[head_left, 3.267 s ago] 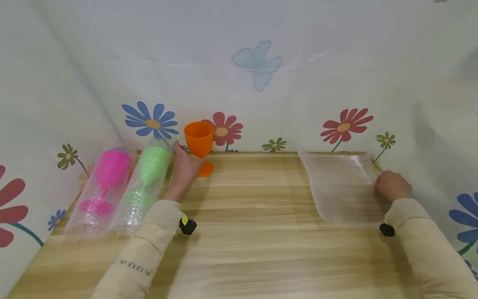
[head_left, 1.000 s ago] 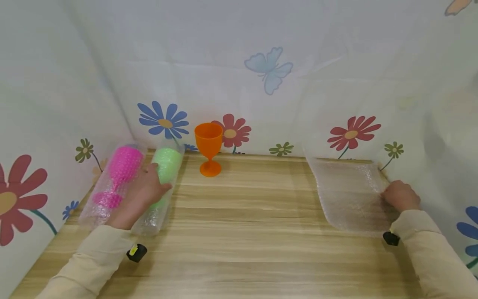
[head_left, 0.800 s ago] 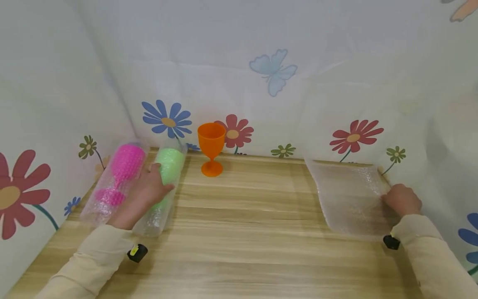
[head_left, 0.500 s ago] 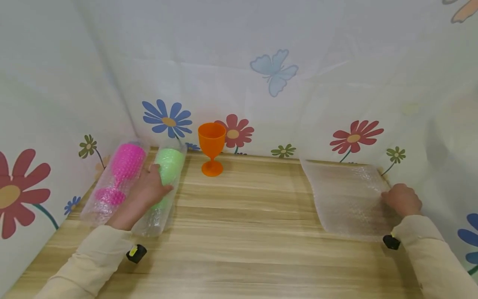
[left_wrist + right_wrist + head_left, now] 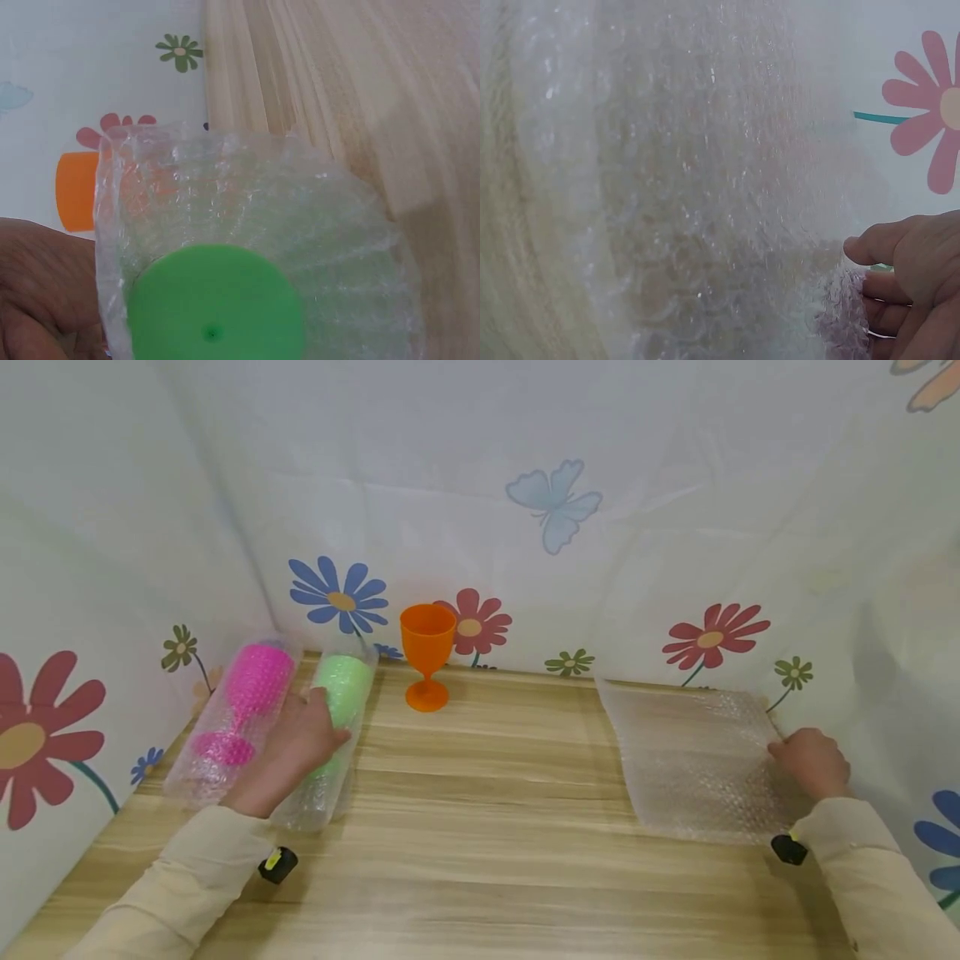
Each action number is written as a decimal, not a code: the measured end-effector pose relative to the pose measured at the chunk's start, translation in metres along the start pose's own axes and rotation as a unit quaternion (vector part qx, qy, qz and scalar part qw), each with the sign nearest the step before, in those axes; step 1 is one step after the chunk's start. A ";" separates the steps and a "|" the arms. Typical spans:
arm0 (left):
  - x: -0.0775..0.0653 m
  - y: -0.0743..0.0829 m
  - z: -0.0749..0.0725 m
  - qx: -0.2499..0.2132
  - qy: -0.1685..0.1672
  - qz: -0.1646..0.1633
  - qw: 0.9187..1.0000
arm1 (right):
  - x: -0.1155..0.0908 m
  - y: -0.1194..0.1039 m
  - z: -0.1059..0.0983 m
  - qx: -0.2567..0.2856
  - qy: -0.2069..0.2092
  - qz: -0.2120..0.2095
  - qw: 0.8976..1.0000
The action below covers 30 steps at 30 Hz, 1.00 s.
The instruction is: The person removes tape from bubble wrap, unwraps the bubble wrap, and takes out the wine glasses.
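Observation:
My left hand (image 5: pixel 298 739) grips the light green goblet (image 5: pixel 343 683) in bubble wrap, thumb on its right side. In the left wrist view the round green base (image 5: pixel 216 304) shows through the wrap's open end, with the hand beside it. A bright pink goblet (image 5: pixel 258 681), also rolled in bubble wrap, lies just to the left. Upright near the wall stands a bare orange goblet (image 5: pixel 427 639). On the right, my right hand (image 5: pixel 812 762) pinches the edge of a loose bubble wrap sheet (image 5: pixel 690 760); the right wrist view shows thumb and curled fingers at that edge.
Beneath everything is a wood-grain table (image 5: pixel 480 877). A white cloth wall (image 5: pixel 465 502) printed with flowers and a butterfly closes off the back and both sides. A small black device (image 5: pixel 277 864) sits under the left wrist, and another black device (image 5: pixel 789 849) under the right.
The left hand has let go of the orange goblet and moved left onto the wrapped green one. The sheet's left edge has swung left while the right hand keeps hold of it.

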State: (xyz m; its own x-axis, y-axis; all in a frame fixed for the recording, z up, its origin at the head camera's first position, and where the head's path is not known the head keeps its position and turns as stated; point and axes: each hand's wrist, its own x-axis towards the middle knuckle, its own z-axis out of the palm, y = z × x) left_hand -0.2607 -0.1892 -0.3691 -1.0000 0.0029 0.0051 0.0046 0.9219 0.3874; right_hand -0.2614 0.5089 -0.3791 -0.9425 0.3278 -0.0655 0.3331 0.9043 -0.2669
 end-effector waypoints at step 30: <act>-0.050 0.008 -0.005 -0.071 -0.099 -0.024 0.992 | 0.002 -0.002 0.001 0.010 0.019 0.012 1.000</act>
State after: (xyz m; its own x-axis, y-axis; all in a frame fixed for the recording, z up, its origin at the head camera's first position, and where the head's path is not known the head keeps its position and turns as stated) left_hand -0.2111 -0.1837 -0.3617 -0.9802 0.0491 -0.1916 -0.0563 0.8592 0.5085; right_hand -0.2643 0.5076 -0.3796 -0.9324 0.3597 -0.0346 0.3541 0.8906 -0.2854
